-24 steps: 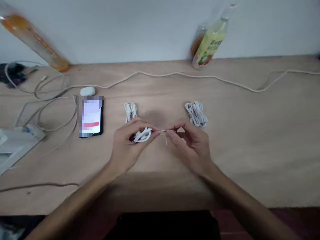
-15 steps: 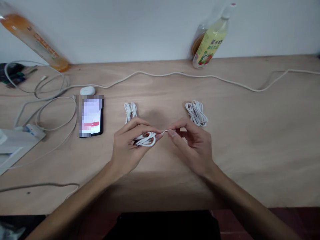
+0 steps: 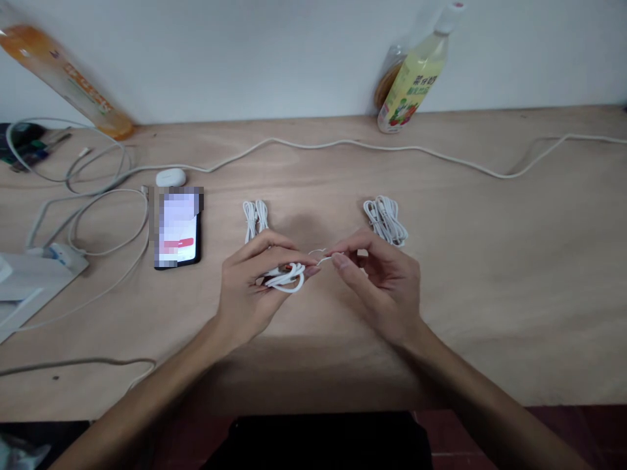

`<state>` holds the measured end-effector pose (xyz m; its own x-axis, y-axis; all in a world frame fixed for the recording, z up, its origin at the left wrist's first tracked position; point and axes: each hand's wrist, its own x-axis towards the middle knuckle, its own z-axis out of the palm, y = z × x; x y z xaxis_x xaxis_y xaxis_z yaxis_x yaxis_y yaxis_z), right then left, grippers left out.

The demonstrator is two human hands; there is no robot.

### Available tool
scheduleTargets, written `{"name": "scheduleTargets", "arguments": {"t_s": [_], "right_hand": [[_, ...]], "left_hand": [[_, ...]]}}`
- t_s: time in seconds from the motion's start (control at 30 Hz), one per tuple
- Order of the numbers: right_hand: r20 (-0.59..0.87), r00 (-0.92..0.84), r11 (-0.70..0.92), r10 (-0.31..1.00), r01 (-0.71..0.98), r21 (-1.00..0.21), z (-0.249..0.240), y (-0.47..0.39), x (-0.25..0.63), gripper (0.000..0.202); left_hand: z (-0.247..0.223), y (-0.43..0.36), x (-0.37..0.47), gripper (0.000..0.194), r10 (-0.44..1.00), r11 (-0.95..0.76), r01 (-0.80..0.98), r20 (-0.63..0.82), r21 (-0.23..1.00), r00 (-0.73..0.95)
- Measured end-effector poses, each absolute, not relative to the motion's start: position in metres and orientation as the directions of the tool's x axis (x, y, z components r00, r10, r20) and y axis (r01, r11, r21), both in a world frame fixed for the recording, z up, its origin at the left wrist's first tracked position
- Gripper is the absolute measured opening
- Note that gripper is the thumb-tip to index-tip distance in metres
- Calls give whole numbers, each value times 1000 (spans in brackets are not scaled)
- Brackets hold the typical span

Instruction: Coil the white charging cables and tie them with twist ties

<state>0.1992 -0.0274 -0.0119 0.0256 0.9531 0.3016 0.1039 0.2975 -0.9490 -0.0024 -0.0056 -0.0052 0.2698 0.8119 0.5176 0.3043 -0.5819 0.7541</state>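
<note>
My left hand (image 3: 255, 281) is closed round a coiled white cable (image 3: 289, 278), whose loops stick out between thumb and fingers. A thin white tie (image 3: 325, 259) spans the small gap between both hands. Its other end is pinched between thumb and forefinger of my right hand (image 3: 382, 281). Just beyond my left hand lies a bundled white cable (image 3: 255, 217), partly hidden by the fingers. Another, thicker bundle of white cable (image 3: 385, 220) rests on the table behind my right hand.
A phone (image 3: 179, 228) and a white case (image 3: 171, 177) lie left, beside tangled cables and a white box (image 3: 29, 281). One long cable (image 3: 313, 147) crosses the wooden table (image 3: 514, 261). An orange bottle (image 3: 68, 78) and a yellow bottle (image 3: 414, 78) lean against the wall.
My right hand has shifted slightly right, and more of the thin tie shows between the hands, now as two strands. The cable loops in my left hand have tilted a little.
</note>
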Motion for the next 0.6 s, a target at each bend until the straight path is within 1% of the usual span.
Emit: {"name": "scheduleTargets", "arguments": {"t_s": [0.2,0.6], "right_hand": [[235,22,233,972,61,-970,-11,-26,199,8],[226,14,226,974,15,-974,-7,-25,200,10]], "left_hand": [[-4,-6,-2,10,824,-565,312,501,764,266],[-2,-6,0,9,840,-540,301,477,786,260]]}}
